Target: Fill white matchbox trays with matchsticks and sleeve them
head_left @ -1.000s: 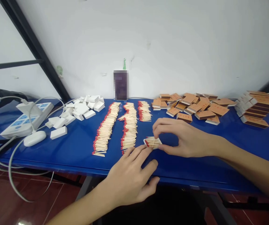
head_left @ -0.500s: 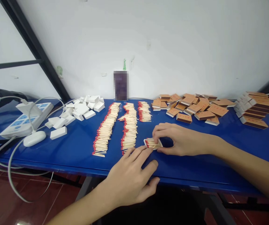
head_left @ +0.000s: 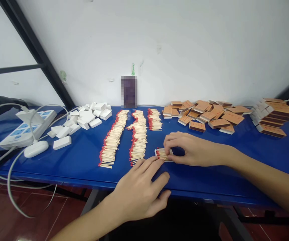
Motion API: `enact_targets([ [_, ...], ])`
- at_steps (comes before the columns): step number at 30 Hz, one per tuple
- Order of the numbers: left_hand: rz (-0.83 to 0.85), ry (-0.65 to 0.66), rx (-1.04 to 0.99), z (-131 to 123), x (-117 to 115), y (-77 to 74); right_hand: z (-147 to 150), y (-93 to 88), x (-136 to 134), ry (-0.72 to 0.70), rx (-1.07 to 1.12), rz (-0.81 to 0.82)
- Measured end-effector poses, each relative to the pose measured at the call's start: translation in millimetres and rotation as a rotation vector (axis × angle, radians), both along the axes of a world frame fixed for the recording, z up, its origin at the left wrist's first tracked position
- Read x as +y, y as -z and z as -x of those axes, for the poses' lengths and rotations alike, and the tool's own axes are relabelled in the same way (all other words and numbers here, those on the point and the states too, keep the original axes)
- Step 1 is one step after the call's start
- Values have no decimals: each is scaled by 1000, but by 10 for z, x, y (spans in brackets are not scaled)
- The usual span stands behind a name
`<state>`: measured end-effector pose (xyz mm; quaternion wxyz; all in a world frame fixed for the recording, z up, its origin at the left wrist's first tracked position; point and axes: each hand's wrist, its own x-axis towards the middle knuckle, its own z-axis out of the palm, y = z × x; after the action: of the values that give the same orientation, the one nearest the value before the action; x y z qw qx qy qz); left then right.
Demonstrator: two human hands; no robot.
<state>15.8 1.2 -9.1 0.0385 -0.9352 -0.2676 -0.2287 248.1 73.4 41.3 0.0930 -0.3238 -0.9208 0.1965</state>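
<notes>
Loosely spread, left hand [head_left: 144, 189] meets near edge of tray [head_left: 156, 153]; right grip [head_left: 199, 150] nearly closed, hold unclear.

Soft, even light covers my hands [head_left: 144, 189] and the white wall [head_left: 189, 50], with deep shadow below the surface [head_left: 199, 179], an upright rectangle [head_left: 129, 92] pixelated, and lens distortion stretching the matchbox stack [head_left: 275, 117].

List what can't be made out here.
In the head view:
Right end of the white tray: hidden by the right hand.
Tray's near edge: partly covered by the left hand.
Dark upright rectangle: pixelated over.
Print on the orange matchboxes: too small to read.
</notes>
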Motion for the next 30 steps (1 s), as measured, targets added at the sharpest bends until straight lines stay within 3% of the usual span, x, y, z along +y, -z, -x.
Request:
enact_targets([
  [12, 6, 8, -3, 0, 0, -8, 10, 25, 12, 8, 1, -51],
  [18, 8, 11, -6, 7, -2, 1, 45, 55, 5, 95, -21, -144],
  [30, 2, 7, 0, 4, 0, -2, -3, -4, 2, 41, 37, -12],
])
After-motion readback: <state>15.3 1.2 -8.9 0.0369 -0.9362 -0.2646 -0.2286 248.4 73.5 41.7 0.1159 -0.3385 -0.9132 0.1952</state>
